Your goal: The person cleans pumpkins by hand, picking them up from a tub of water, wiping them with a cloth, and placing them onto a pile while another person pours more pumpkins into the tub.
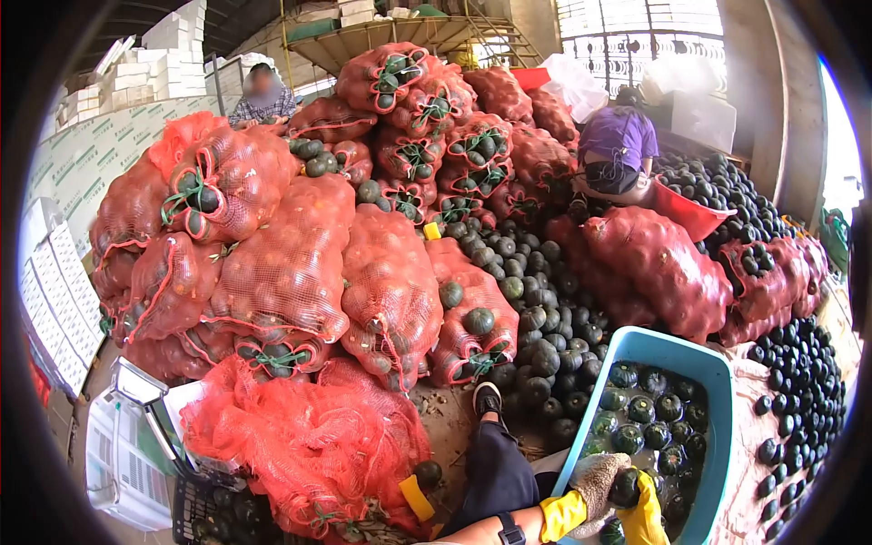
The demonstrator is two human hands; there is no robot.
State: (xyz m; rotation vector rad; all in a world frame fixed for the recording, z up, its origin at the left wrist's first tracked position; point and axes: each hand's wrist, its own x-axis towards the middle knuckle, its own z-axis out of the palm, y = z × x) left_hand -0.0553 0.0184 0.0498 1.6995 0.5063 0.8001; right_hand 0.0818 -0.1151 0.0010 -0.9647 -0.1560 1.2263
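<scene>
Over the near end of a blue tub, my two gloved hands hold a small dark green squash. My left hand, in a yellow glove with a beige scrubbing cloth around its fingers, presses the squash from the left. From the right, my right hand, also in a yellow glove, is closed against it. Several wet squashes sit in the water inside the tub. The cloth hides most of my left fingers.
Red mesh sacks of squashes are piled ahead and left. Loose squashes cover the floor beside the tub; more lie on its right. An empty-looking heap of red netting lies left. Two people are farther back.
</scene>
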